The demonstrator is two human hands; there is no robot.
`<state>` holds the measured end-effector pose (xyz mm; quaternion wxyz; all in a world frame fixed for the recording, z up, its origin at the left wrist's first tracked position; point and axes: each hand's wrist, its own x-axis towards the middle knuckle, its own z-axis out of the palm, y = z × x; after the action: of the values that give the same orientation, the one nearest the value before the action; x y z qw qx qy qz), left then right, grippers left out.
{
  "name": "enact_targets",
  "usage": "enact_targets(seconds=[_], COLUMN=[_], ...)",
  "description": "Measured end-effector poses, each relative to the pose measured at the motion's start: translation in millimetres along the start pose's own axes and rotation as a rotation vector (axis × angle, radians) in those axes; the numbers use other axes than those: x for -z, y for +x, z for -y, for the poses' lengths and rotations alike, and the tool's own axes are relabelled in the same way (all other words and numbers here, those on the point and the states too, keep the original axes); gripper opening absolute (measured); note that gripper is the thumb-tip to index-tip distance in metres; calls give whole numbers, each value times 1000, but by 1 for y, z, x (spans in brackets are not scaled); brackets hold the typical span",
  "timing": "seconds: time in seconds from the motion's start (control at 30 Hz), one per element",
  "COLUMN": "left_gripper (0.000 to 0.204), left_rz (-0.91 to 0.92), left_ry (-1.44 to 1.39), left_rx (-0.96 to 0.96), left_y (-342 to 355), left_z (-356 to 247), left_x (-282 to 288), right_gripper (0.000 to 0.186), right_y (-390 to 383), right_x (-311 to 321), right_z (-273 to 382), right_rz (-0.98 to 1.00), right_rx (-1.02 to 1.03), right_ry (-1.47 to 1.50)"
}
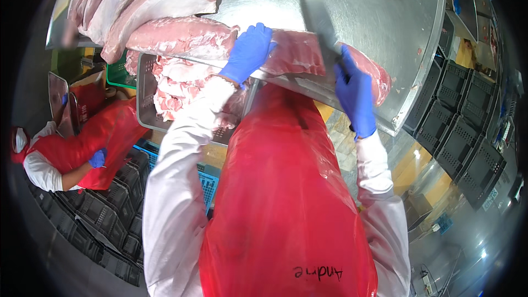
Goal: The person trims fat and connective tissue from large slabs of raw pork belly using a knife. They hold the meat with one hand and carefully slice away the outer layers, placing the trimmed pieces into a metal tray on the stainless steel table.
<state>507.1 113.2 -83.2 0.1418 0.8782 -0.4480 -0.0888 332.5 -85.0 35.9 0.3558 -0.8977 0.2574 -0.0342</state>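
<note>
A long pork loin (pixel 297 55) lies along the near edge of the steel table, pink with pale fat. My left hand (pixel 248 54), in a blue glove, is closed on the loin near its middle. In my right hand (pixel 355 93), also blue-gloved, is a knife (pixel 319 16) with a broad blade, blurred by motion. The blade slants up and left across the loin, its tip over the table; whether it touches the meat I cannot tell. Another stretch of meat (pixel 184 37) lies left of my left hand; whether it joins the loin is hidden.
Several large cuts (pixel 159 5) are heaped at the table's left. Below the edge stands a grey perforated crate (pixel 147 91) of meat pieces, beside a green crate (pixel 118 72). A co-worker in a red apron (pixel 104 126) is at left. Black crates (pixel 459 104) stand right.
</note>
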Motion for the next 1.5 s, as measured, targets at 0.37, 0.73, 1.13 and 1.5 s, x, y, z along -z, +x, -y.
enact_targets(seconds=[0.37,0.73,1.13,1.5], left_gripper=[24,26,19,18], left_rz=[110,-93,-359,-309], left_ry=[116,-181,-629,-806], left_rx=[-266,-104,419,602], left_y=[1,6,-38,-111], left_z=[47,43,40,27], left_x=[15,35,57,50], right_gripper=[55,50,46,51], right_y=[-66,-21,-26,-41], right_x=[-44,-85,-91,-139], right_z=[-46,-42,-22,-3], right_rz=[287,171,242,255], right_rx=[-45,197,143,190], right_ry=[-17,-26,65,-157])
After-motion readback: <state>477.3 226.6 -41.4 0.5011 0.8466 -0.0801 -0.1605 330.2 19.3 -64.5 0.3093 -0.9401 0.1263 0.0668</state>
